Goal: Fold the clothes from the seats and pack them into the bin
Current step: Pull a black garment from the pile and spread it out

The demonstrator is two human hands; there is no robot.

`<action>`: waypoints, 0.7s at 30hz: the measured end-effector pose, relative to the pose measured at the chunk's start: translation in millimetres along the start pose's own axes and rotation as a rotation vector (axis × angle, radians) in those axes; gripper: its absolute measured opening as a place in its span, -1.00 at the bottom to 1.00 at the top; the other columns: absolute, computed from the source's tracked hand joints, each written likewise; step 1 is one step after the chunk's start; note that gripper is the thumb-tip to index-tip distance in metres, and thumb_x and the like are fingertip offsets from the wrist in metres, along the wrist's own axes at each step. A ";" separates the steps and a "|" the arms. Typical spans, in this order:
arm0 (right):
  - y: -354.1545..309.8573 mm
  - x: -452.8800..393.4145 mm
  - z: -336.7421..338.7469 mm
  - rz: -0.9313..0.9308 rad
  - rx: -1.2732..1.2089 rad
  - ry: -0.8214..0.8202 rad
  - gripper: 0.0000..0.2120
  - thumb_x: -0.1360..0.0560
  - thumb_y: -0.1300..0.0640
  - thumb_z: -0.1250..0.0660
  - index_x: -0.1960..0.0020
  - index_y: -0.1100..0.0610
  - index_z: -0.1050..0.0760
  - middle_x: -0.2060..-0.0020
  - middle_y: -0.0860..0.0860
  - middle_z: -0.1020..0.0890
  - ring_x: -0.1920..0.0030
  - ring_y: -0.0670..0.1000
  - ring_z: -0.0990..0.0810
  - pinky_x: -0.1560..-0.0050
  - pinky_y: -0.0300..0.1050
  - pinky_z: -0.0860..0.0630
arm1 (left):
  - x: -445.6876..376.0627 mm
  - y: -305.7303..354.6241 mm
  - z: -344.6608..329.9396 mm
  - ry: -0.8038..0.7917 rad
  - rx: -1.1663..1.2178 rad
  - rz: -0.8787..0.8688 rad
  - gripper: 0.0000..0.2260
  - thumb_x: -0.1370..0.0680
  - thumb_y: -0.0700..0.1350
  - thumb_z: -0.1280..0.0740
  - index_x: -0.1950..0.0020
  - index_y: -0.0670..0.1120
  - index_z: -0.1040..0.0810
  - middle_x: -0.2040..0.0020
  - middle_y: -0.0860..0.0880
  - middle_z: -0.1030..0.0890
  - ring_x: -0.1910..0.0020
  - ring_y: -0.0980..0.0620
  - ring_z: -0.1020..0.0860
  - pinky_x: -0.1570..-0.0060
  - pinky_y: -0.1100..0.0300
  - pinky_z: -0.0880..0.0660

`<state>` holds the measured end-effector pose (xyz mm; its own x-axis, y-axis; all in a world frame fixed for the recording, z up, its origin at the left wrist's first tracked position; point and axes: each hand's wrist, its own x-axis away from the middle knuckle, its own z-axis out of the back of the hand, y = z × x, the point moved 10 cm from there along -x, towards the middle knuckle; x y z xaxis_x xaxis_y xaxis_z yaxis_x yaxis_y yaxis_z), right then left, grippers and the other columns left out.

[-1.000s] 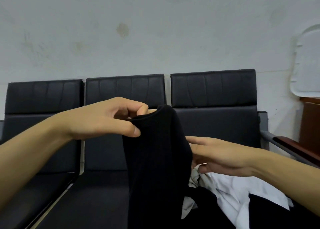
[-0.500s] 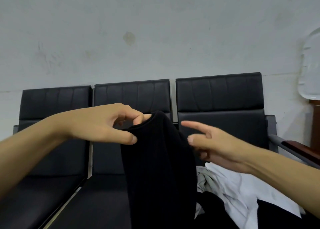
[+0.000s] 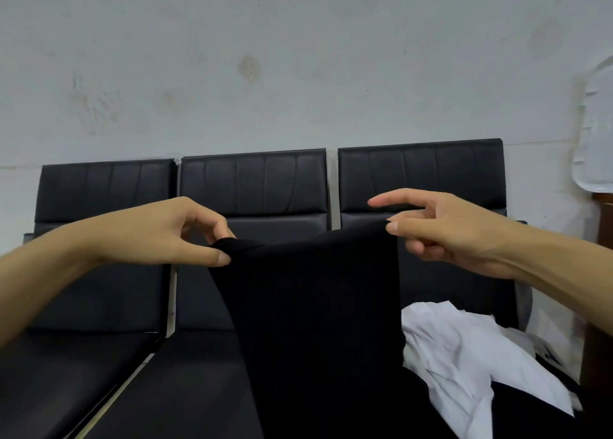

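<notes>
A black ribbed garment (image 3: 318,322) hangs spread between my two hands in front of the row of black seats. My left hand (image 3: 172,232) pinches its upper left corner between thumb and fingers. My right hand (image 3: 444,229) pinches the upper right corner with thumb and curled fingers, its index finger pointing left above the cloth. A crumpled white garment (image 3: 464,355) lies on the right seat, partly over dark cloth (image 3: 517,415). No bin is in view.
Three joined black padded seats (image 3: 252,186) stand against a stained white wall. A metal frame strip (image 3: 129,375) separates the left and middle seat pads. A pale plastic object (image 3: 597,130) and a brown wooden piece (image 3: 603,219) sit at the far right.
My right hand rose from beside the garment and took hold of its top edge, then moved right. The black cloth is now stretched wide between both hands instead of hanging bunched from the left.
</notes>
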<state>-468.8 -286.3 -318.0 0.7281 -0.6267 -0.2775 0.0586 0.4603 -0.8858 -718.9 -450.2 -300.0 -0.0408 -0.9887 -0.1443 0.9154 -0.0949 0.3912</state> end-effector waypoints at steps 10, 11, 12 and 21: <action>-19.9 -44.6 -16.8 -0.024 0.445 -0.035 -0.70 -0.64 0.26 -0.25 -0.17 0.01 -0.69 0.15 -0.03 -0.78 0.17 -0.15 -0.71 0.02 -0.25 -0.59 | -13.0 -41.3 46.3 0.402 -0.217 -0.010 -0.60 -0.58 0.04 -0.45 -0.33 0.35 -0.42 0.19 0.05 -0.62 0.32 0.11 -0.51 0.21 0.22 -0.45; -10.5 -55.9 -27.0 -0.070 0.465 -0.064 -0.73 -0.61 0.27 -0.29 -0.14 0.06 -0.71 0.16 -0.04 -0.78 0.12 -0.12 -0.72 0.02 -0.24 -0.60 | -17.2 -53.3 41.6 0.399 -0.254 0.018 -0.64 -0.59 0.04 -0.45 -0.31 0.36 -0.44 0.17 0.05 -0.62 0.29 0.12 -0.53 0.20 0.23 -0.44; 0.2 -67.1 -38.4 -0.110 0.469 -0.097 -0.76 -0.58 0.29 -0.32 -0.12 0.12 -0.73 0.16 -0.06 -0.78 0.06 -0.08 -0.74 0.00 -0.22 -0.63 | -21.8 -63.6 34.9 0.382 -0.274 0.035 -0.69 -0.60 0.03 -0.44 -0.27 0.35 -0.49 0.16 0.04 -0.62 0.26 0.12 -0.53 0.19 0.25 -0.42; -17.2 -120.1 -79.3 0.001 0.626 -0.244 -0.91 -0.58 0.14 -0.46 -0.03 0.05 -0.74 0.17 -0.17 -0.76 0.12 -0.24 -0.72 0.07 -0.40 -0.56 | -8.5 -98.6 95.2 0.542 -0.323 0.053 -0.77 -0.55 0.02 -0.50 -0.19 0.23 -0.65 0.01 0.02 -0.72 0.03 0.07 -0.68 -0.10 0.09 -0.59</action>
<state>-611.4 -268.9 -298.9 0.8576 -0.4999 -0.1208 0.3895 0.7848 -0.4820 -846.9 -443.5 -250.9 0.1393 -0.7840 -0.6050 0.9887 0.0762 0.1289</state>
